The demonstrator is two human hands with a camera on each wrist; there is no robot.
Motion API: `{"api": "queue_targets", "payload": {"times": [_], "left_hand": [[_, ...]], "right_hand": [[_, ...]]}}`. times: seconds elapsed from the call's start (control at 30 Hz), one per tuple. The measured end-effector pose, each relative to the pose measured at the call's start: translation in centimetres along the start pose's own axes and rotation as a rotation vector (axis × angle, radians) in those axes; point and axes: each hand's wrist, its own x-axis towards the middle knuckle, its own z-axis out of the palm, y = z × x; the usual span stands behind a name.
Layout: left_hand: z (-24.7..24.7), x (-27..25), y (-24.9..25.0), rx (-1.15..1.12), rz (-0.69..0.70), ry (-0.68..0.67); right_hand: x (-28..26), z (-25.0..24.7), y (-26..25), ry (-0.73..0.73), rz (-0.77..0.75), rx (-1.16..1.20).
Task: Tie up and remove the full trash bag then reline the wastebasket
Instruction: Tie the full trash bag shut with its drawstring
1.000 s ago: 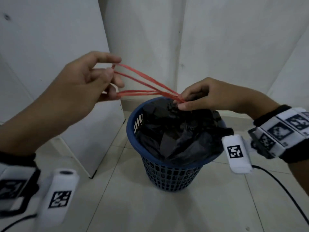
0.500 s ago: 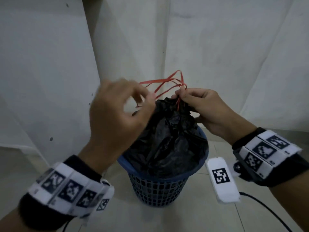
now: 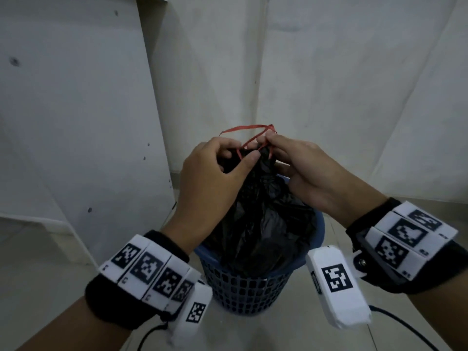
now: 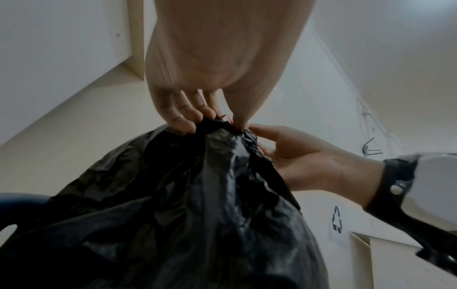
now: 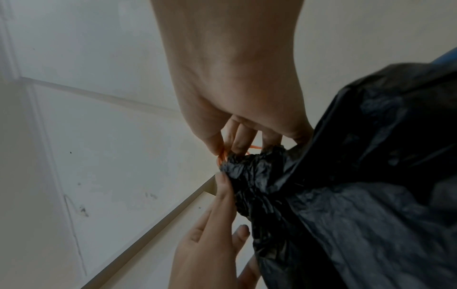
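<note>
A full black trash bag (image 3: 263, 224) stands in a blue mesh wastebasket (image 3: 243, 287), its top gathered into a neck. My left hand (image 3: 210, 178) grips that neck, fingers curled round the plastic (image 4: 215, 140). A red drawstring (image 3: 243, 130) loops above the neck. My right hand (image 3: 298, 168) pinches the string against the bunched top of the bag (image 5: 249, 166). In the right wrist view the red string (image 5: 221, 156) shows between thumb and fingers. The knot itself is hidden by my fingers.
The basket sits on pale floor tiles (image 3: 304, 333) in a corner of white walls (image 3: 354, 97). A white cabinet panel (image 3: 76, 122) stands close on the left. A black cable (image 3: 405, 328) trails over the floor at the right.
The bag's top has been pulled up and bunched. My left hand let the stretched string go slack and moved in to grip the neck. My right hand rose with the string.
</note>
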Motion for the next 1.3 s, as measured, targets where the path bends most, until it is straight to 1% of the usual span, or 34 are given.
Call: {"api": "queue_targets", "payload": {"times": [0.1, 0.17, 0.2, 0.27, 0.3, 0.37, 0.4, 0.47, 0.53, 0.57, 0.6, 0.63, 0.7, 0.73, 0.77, 0.8, 0.83, 0.87, 1.0, 1.03, 1.1, 1.13, 1.17, 1.2, 1.23, 1.27, 1.3], "left_hand": [[-0.5, 0.4, -0.8, 0.009, -0.085, -0.098], [-0.9, 0.5, -1.1, 0.0, -0.082, -0.155], [-1.1, 0.4, -1.1, 0.007, -0.046, -0.181], [-1.6, 0.4, -1.2, 0.051, 0.068, -0.219], [-1.8, 0.5, -1.3, 0.112, 0.146, -0.24], [-2.2, 0.9, -1.5, 0.311, 0.294, -0.308], [-2.5, 1.1, -1.4, 0.391, 0.328, -0.34], [-3.0, 1.4, -1.2, 0.431, 0.318, -0.36], [-3.3, 1.3, -0.8, 0.395, 0.254, -0.334], [-3.2, 1.3, -0.6, 0.346, 0.183, -0.322], [-3.1, 1.3, -0.4, 0.262, 0.071, -0.315], [-3.0, 1.3, -0.4, 0.149, -0.073, -0.32], [-2.8, 1.3, -0.4, -0.129, -0.375, -0.375], [-2.8, 1.4, -0.3, -0.238, -0.495, -0.403], [-2.9, 1.4, -0.2, -0.3, -0.576, -0.423], [-3.0, 1.4, -0.1, -0.305, -0.616, -0.441], [-3.0, 1.4, -0.2, -0.269, -0.621, -0.455], [-3.0, 1.4, -0.3, -0.199, -0.585, -0.461], [-2.5, 1.2, -0.8, 0.217, -0.26, -0.425], [-2.4, 1.2, -0.8, 0.3, -0.21, -0.406], [-2.1, 1.3, -1.1, 0.392, -0.166, -0.376], [-1.8, 1.3, -1.4, 0.398, -0.185, -0.378], [-1.6, 1.4, -1.7, 0.344, -0.249, -0.388], [-1.4, 1.5, -2.0, 0.219, -0.374, -0.397], [-1.3, 1.3, -2.1, 0.034, -0.545, -0.402], [-1.1, 1.1, -2.2, -0.157, -0.724, -0.39], [-1.1, 0.9, -2.1, -0.333, -0.856, -0.357]], "right_hand": [[-0.1, 0.2, 0.4, -0.001, -0.018, 0.016], [-0.3, 0.3, 0.7, 0.007, -0.034, 0.032], [-0.3, 0.4, 0.9, 0.015, -0.043, 0.035], [-0.3, 0.5, 1.1, 0.032, -0.062, 0.023], [-0.3, 0.6, 1.2, 0.041, -0.072, 0.003], [-0.3, 0.8, 1.5, 0.062, -0.092, -0.057], [-0.3, 1.0, 1.6, 0.074, -0.105, -0.089], [-0.3, 1.2, 1.9, 0.093, -0.129, -0.145], [-0.3, 1.3, 2.0, 0.093, -0.141, -0.187], [-0.4, 1.4, 2.1, 0.087, -0.145, -0.202], [-0.4, 1.4, 2.1, 0.079, -0.151, -0.208], [-0.4, 1.5, 2.1, 0.076, -0.154, -0.207], [-0.3, 1.4, 2.1, 0.086, -0.148, -0.205], [-0.2, 1.4, 2.1, 0.095, -0.146, -0.21], [-0.1, 1.3, 2.1, 0.102, -0.147, -0.219], [0.0, 1.3, 2.2, 0.109, -0.148, -0.231], [0.0, 1.1, 2.3, 0.114, -0.148, -0.245], [0.0, 1.1, 2.4, 0.117, -0.146, -0.258], [-0.1, 1.0, 2.6, 0.107, -0.155, -0.308], [-0.1, 1.0, 2.5, 0.097, -0.157, -0.334], [0.1, 1.1, 2.5, 0.083, -0.155, -0.39], [0.1, 1.1, 2.4, 0.09, -0.155, -0.424], [0.2, 1.1, 2.4, 0.104, -0.154, -0.459], [0.2, 1.1, 2.3, 0.118, -0.149, -0.478], [0.3, 1.0, 2.3, 0.12, -0.134, -0.477], [0.2, 1.0, 2.1, 0.114, -0.113, -0.46], [0.1, 1.0, 2.0, 0.106, -0.099, -0.448]]}}
